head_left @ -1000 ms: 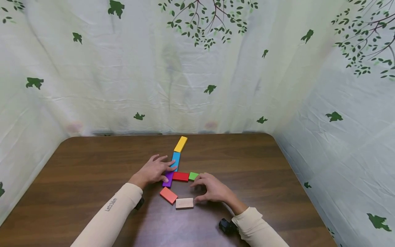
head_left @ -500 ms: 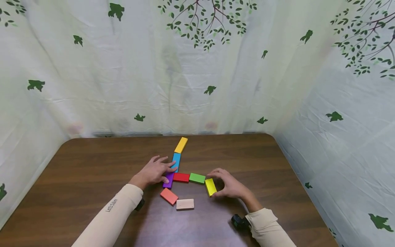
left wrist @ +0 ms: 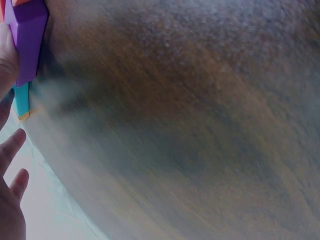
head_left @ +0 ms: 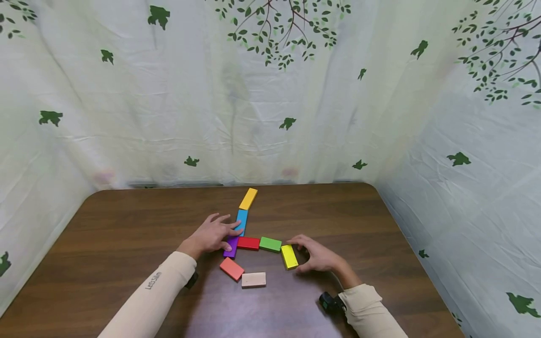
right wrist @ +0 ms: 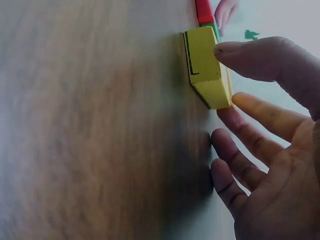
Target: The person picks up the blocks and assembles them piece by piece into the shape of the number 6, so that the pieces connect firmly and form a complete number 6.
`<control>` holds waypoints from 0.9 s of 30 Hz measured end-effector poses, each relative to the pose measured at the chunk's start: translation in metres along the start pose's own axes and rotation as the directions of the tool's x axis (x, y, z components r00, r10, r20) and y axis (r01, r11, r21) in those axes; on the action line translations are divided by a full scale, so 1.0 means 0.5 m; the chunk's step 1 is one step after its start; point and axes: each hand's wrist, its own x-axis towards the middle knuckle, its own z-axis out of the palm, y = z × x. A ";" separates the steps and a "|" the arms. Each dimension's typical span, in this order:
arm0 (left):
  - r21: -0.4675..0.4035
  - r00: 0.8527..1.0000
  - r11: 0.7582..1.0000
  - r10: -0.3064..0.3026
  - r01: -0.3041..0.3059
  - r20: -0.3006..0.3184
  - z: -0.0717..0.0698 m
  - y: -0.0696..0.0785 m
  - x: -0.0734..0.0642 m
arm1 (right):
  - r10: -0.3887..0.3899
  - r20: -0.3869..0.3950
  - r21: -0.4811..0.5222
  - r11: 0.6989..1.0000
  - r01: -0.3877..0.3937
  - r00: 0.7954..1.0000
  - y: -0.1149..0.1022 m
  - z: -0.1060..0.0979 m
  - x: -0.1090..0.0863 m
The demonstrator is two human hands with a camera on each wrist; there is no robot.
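My left hand [head_left: 211, 235], its fingers spread, rests at the purple block [head_left: 230, 247] and the blue block [head_left: 242, 220]. In the left wrist view the thumb [left wrist: 6, 55] lies against the purple block. At the right end of the row, my right hand [head_left: 317, 255] stands beside a yellow block [head_left: 289, 257], fingers near its far end and thumb by its near end. The right wrist view has the thumb tip close to the yellow block [right wrist: 204, 57], other fingers loosely extended. Red [head_left: 248, 243] and green [head_left: 270, 244] blocks join purple to yellow.
Beyond the blue block lies an orange-yellow block [head_left: 248, 199]. A coral block [head_left: 232, 269] and a pale wood block [head_left: 254, 280] lie nearer the front. All are on a brown wooden table [head_left: 135, 225], with leaf-patterned curtains [head_left: 253, 117] behind it.
My right hand has moved right, from the green block to the yellow block, uncovering both. In the last half second it has drawn slightly back from the yellow block. The left hand stays put.
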 end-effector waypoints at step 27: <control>-0.011 1.000 1.000 -0.012 0.012 0.013 -0.004 0.004 0.000 | 0.050 -0.036 -0.021 0.999 -0.050 0.998 0.004 0.009 -0.007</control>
